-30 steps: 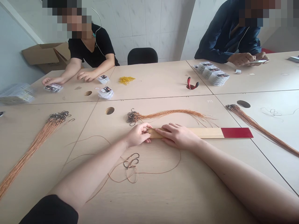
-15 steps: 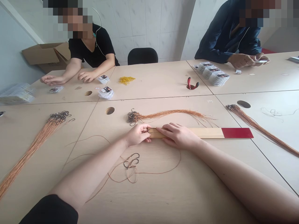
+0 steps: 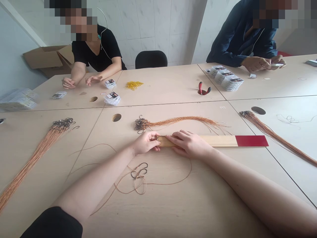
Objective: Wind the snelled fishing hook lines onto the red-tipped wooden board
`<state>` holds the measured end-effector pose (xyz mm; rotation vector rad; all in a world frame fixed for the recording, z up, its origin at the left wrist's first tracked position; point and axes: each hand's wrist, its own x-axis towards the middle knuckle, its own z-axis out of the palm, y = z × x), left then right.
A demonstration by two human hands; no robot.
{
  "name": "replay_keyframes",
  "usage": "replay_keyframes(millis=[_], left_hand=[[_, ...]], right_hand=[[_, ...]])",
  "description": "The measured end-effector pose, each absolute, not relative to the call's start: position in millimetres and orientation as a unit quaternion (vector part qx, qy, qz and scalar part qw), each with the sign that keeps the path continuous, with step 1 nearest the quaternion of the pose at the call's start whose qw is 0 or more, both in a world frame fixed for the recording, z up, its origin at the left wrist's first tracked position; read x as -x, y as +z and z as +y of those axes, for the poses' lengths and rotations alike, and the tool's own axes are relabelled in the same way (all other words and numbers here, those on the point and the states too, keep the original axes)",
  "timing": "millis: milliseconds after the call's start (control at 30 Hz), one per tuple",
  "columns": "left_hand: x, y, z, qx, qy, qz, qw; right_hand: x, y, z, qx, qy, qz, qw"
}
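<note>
A long flat card strip (image 3: 219,141), pale with thin lines along it and a dark red end (image 3: 251,140), lies crosswise before me. My left hand (image 3: 146,142) is closed in a pinch at its left end; a small dark piece shows at the fingertips, too hidden to name. My right hand (image 3: 189,143) grips the strip just beside it, fingers across the top and thumb at the near edge. Nearer me lie large fish hooks (image 3: 140,171) with loose copper-coloured line (image 3: 170,183). Beyond the strip rests a bundle of hooks (image 3: 141,124) with copper-coloured lines (image 3: 183,119).
More hook-and-line bundles lie left (image 3: 37,150) and right (image 3: 269,134). Red-handled pliers (image 3: 201,88) stand in a table hole. Yellow pieces (image 3: 134,85) and stacked clear packs (image 3: 231,82) lie farther back. Two people (image 3: 109,43) sit opposite, their hands on the table.
My hands and the strip stay almost still. The co-worker at the left has drawn one hand to the right, nearer the other hand.
</note>
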<state>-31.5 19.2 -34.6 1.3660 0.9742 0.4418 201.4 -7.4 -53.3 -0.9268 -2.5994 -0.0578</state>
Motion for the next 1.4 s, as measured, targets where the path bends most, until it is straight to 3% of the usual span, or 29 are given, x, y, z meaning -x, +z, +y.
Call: replay_keyframes(millis=[1200, 1400], left_hand=[[35.2, -34.1, 21.6, -0.612, 0.205, 0.397, 0.652], [36.5, -35.2, 17.4, -0.646, 0.211, 0.393, 0.620]], right_hand=[[-202.4, -51.9, -8.0, 0.336, -0.042, -0.919, 0.201], [-202.9, -53.2, -8.2, 0.320, -0.107, -0.915, 0.222]])
